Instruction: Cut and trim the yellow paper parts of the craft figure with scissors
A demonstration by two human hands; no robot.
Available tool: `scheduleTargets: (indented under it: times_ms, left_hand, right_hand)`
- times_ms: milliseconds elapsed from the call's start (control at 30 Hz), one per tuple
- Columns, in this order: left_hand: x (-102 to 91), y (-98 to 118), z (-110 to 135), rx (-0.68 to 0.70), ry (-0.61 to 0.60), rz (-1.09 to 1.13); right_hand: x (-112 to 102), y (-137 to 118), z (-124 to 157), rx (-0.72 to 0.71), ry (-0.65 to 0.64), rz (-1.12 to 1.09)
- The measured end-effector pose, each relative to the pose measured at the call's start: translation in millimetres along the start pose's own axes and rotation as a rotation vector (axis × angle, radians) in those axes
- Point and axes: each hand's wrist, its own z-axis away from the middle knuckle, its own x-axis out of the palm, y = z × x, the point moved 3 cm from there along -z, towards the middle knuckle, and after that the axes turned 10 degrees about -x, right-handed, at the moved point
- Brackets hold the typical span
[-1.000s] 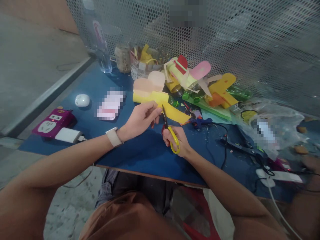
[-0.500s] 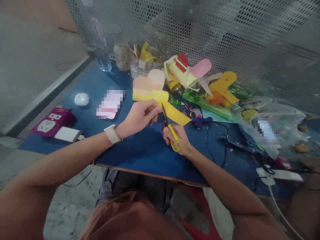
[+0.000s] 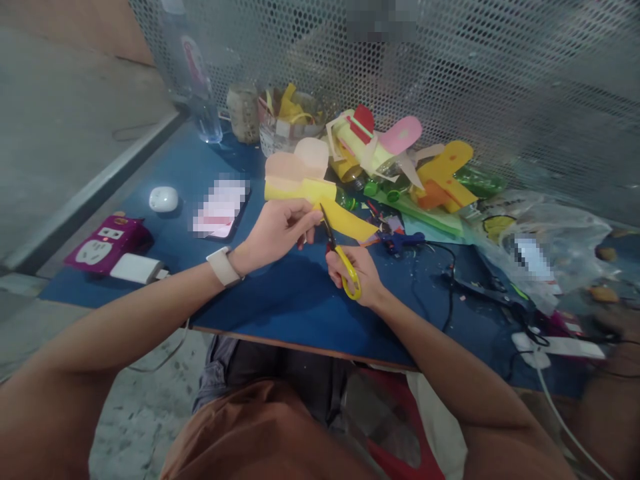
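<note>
A strip of yellow paper [image 3: 350, 222] is pinched at its left end by my left hand [image 3: 285, 230], which wears a pale watch band. My right hand [image 3: 356, 270] is closed around the yellow handle of a pair of scissors [image 3: 328, 230]. The dark blades point up and away from me and lie at the paper's left end, close to my left fingertips. Behind the strip rests a bottle wrapped in yellow paper [image 3: 300, 191] with pale rounded paper pieces on it; its green cap end points right.
A phone [image 3: 221, 208], a white case [image 3: 163, 199] and a purple socket block [image 3: 103, 247] lie to the left. Paper-covered bottles [image 3: 370, 143] and a tub of scraps [image 3: 285, 130] stand behind. Right are a blue glue gun [image 3: 403, 241], cables and a plastic bag [image 3: 565, 227].
The yellow strip's free right end has shifted slightly left and up. The scissors have moved a little up and left against the paper. My left hand stays almost still.
</note>
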Motion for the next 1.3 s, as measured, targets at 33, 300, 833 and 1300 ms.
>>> scheduleTargets:
  times_ms: [33, 300, 833, 1300]
  left_hand:
    - [0.3, -0.8, -0.2, -0.002, 0.003, -0.001]
    - [2.8, -3.5, 0.6, 0.031, 0.015, -0.007]
    - [2.2, -2.4, 1.1, 0.048, 0.032, 0.010]
    - [6.5, -6.4, 1.6, -0.008, -0.037, 0.104]
  right_hand:
    - [0.1, 0.9, -0.1, 0.001, 0.001, -0.009]
    - [-0.1, 0.8, -0.7, -0.002, 0.005, -0.012]
    - [2.8, 0.3, 0.0, 0.002, 0.025, -0.041]
    - [0.7, 2.0, 0.2, -0.015, 0.027, 0.003]
